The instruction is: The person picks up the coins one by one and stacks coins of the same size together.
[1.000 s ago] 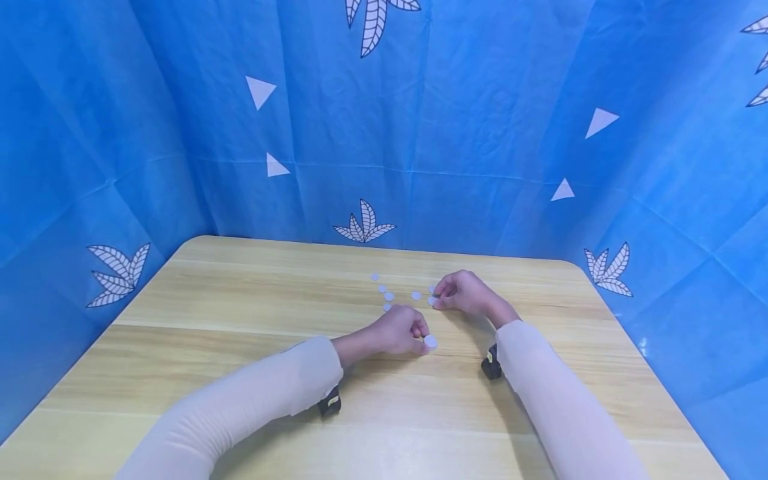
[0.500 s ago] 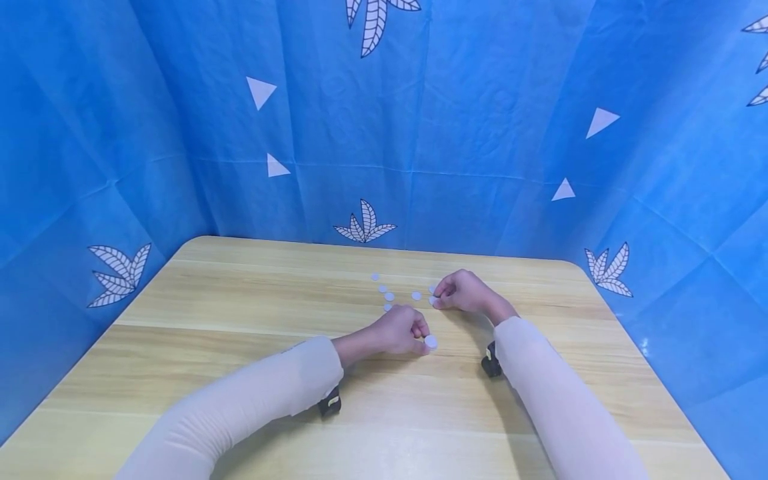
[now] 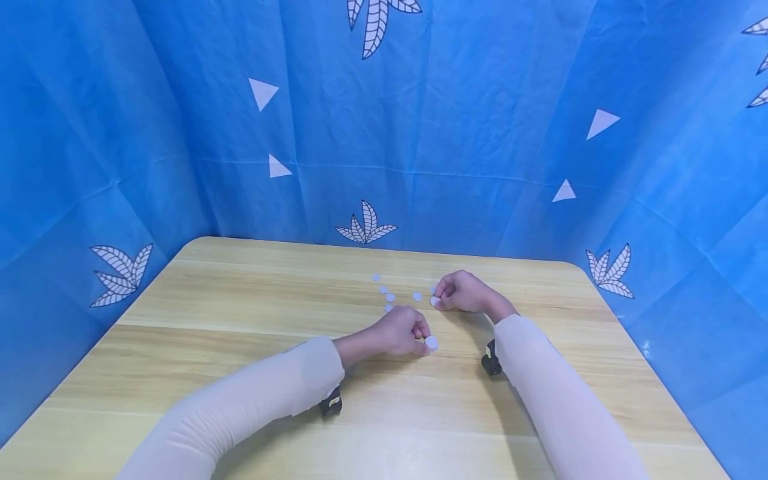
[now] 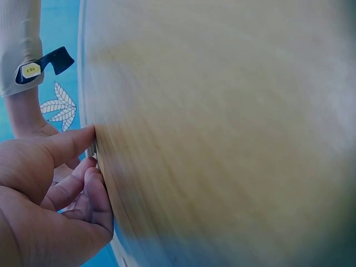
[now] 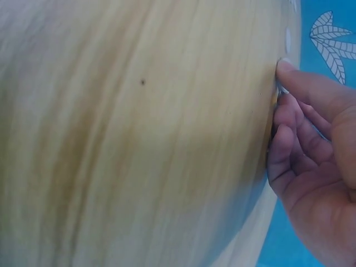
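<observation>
In the head view my left hand (image 3: pixel 401 331) pinches a small stack of round white discs (image 3: pixel 431 342) by its edge, low over the middle of the table. The left wrist view shows the discs (image 4: pixel 93 149) edge-on between thumb and fingers. Farther back and to the right, my right hand (image 3: pixel 462 291) has its thumb and fingertips at the edge of another white disc (image 3: pixel 435 301) and pinches it close to the tabletop. Just beyond that one lies a further disc (image 3: pixel 433 289), partly behind the fingers. In the right wrist view the right hand's (image 5: pixel 311 133) other fingers are curled inward.
Several loose white discs lie on the wooden table (image 3: pixel 240 300) beyond the left hand, among them a single disc (image 3: pixel 417 297) between the two groups. A blue patterned curtain (image 3: pixel 480 133) surrounds the table's back and sides. Both wrists carry black camera bands.
</observation>
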### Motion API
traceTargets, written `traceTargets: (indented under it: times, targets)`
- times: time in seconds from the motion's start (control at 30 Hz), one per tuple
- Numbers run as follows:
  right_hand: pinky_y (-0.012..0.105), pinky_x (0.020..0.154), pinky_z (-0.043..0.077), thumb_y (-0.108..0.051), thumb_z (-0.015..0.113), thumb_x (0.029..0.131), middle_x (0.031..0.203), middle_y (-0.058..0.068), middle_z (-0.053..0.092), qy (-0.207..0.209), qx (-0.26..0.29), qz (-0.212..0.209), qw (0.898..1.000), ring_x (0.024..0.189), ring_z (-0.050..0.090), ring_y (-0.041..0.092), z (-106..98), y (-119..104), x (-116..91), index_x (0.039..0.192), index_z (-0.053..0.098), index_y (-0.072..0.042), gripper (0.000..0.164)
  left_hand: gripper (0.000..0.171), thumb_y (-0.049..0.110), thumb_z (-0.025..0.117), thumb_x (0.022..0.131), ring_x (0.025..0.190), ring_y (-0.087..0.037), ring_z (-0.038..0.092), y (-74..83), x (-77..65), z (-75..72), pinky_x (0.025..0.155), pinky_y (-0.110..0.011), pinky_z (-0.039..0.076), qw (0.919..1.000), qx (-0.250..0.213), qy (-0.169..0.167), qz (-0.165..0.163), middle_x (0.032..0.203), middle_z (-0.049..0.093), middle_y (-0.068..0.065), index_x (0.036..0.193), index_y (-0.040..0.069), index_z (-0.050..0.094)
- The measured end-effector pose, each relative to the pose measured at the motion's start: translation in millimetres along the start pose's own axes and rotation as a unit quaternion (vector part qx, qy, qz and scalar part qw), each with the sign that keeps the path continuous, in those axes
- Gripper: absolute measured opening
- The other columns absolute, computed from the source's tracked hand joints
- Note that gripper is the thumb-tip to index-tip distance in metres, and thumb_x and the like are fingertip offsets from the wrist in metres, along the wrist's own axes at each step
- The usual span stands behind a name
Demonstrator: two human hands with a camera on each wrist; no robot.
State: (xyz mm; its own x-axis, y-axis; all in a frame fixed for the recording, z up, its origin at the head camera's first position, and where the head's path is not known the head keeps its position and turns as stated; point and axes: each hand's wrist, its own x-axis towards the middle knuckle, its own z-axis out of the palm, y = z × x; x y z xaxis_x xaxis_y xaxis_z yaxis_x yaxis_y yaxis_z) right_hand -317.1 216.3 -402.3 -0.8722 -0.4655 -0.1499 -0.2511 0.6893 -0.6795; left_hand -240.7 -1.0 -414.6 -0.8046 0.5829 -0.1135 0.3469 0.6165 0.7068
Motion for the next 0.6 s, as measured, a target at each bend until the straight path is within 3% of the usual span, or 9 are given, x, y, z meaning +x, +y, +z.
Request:
traceTargets:
  times: [0.33,0.6]
  targets:
    - [0.029,0.076,0.051,-0.005,0.078,0.089,0.090,0.007,0.069,0.002,0.023,-0.024,0.999,0.083,0.061,0.016,1.4,3.9,0.4,0.100,0.067,0.001,0.017,0.020,0.017,0.087,0.082,0.080,-0.008,0.058,0.5,-0.5,-1.0,0.074,-0.020,0.051,0.9999,0.010,-0.002,0.004,0.085,0.064,0.005,0.095,0.010,0.074]
    - [0.027,0.064,0.050,0.000,0.069,0.091,0.091,0.010,0.070,0.011,0.061,-0.020,0.998,0.074,0.058,0.017,-0.3,6.3,-4.5,0.102,0.069,0.003,0.011,0.020,0.017,0.088,0.081,0.079,-0.008,0.058,-0.2,0.3,0.0,0.073,-0.021,0.051,1.0000,0.006,0.002,0.003,0.084,0.064,0.005,0.093,0.010,0.074]
